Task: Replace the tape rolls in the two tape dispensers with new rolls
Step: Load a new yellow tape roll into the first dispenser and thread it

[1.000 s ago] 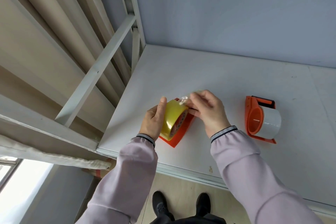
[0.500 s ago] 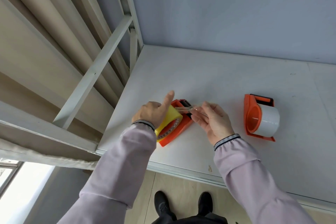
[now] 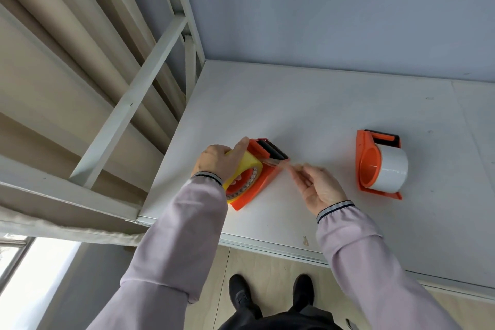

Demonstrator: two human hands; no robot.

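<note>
Yellow tape roll (image 3: 247, 169) sits in the orange dispenser (image 3: 263, 178) near the worktop's (image 3: 308, 104) left front corner. Head view: your left hand (image 3: 221, 161) presses down on the roll, grip wrapped over its top. Your right hand (image 3: 320, 186) has its fingertips (image 3: 296, 169) pinched together on the clear tape end (image 3: 281, 165) drawn past the black cutter. The second dispenser (image 3: 371, 166), holding a white roll (image 3: 393, 171), stands well apart to your right.

White table (image 3: 308, 104) set against a grey-blue wall (image 3: 334, 8); white metal frame (image 3: 128, 104) leftward; bright window (image 3: 34, 270) and wood floor (image 3: 270, 265) seen below.
</note>
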